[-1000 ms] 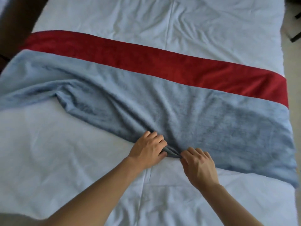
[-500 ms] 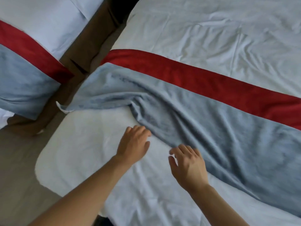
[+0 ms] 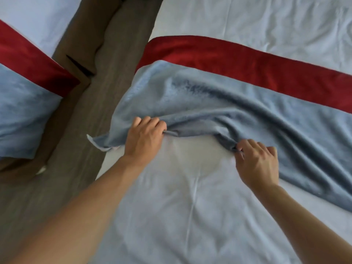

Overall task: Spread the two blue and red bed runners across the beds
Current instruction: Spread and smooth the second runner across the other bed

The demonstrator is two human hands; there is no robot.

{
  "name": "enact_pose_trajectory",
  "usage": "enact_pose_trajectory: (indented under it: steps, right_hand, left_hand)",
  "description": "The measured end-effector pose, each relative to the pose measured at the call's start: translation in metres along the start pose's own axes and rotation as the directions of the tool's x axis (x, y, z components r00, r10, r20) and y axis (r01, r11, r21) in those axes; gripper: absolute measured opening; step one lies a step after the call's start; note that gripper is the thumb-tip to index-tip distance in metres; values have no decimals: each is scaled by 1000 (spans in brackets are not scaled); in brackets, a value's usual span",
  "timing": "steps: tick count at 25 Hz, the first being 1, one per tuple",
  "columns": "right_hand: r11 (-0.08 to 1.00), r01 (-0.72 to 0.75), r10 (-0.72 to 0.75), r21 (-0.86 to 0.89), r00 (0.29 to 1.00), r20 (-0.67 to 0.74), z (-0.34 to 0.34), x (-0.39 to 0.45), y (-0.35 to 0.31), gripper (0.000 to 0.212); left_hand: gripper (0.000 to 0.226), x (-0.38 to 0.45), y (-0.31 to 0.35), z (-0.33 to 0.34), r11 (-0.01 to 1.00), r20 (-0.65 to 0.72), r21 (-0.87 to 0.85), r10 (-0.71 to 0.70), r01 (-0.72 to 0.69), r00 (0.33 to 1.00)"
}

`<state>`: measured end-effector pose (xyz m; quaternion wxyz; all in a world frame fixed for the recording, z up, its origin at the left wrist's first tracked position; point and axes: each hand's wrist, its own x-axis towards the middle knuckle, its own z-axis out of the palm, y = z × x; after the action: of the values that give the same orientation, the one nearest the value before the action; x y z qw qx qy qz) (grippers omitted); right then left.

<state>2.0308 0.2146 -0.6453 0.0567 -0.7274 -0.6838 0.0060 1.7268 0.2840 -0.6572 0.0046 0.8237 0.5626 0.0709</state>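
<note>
Head view: a blue and red bed runner point(image 3: 247, 96) lies rumpled across a white-sheeted bed point(image 3: 190, 206). The left hand point(image 3: 143, 139) and right hand point(image 3: 256, 164) pinch its near blue edge with curled fingers. Across a dark wood floor point(image 3: 80, 119), a second runner point(image 3: 24, 96) drapes the neighbouring bed point(image 3: 38, 20).

Both hands grip the near edge of the bunched blue and red runner point(image 3: 219, 100): left hand point(image 3: 143, 139), right hand point(image 3: 256, 162), on the white bed point(image 3: 181, 206).
</note>
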Motion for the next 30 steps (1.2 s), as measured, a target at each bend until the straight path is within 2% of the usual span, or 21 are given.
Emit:
enact_pose_trajectory:
  steps: [4, 6, 9, 12, 15, 17, 19, 20, 25, 30]
  right_hand:
    - [989, 119, -124, 88, 991, 56, -11, -26, -41, 8]
    - [989, 106, -115, 100, 989, 96, -13, -37, -52, 13]
    - [992, 58, -67, 110, 994, 85, -17, -38, -50, 18]
    - [969, 135, -156, 206, 983, 93, -26, -40, -74, 17]
    - [951, 160, -210, 265, 962, 176, -21, -47, -115, 17]
    - [959, 140, -205, 247, 943, 264, -18, -44, -123, 17]
    - [963, 133, -209, 235, 919, 335, -13, -40, -115, 13]
    - [956, 151, -231, 251, 917, 327, -13, -39, -110, 9]
    - [921, 240, -326, 308, 906, 270, -17, -19, -120, 12]
    - [932, 194, -263, 305, 943, 204, -10, 19, -154, 4]
  left_hand:
    - [11, -30, -61, -14, 1000, -3, -28, 3, -3, 1000]
    - [8, -45, -67, -22, 999, 34, -32, -17, 18, 999]
    - [7, -42, -58, -26, 998, 29, -66, -23, 25, 999]
    - [8, -50, -96, -27, 999, 12, -32, 18, -17, 1000]
    - [16, -76, -130, -32, 998, 124, 31, -63, 59, 990]
    - [13, -89, -118, -37, 987, 166, 54, -158, 151, 973]
    - [24, -87, -96, -33, 975, 231, 19, -220, 222, 948]
    - [28, -83, -87, -36, 971, 242, 1, -231, 238, 942]
    - [34, -56, -49, -44, 976, 168, -158, -119, 146, 978]
    - [17, -24, -52, -38, 961, 145, -242, -99, 132, 985]
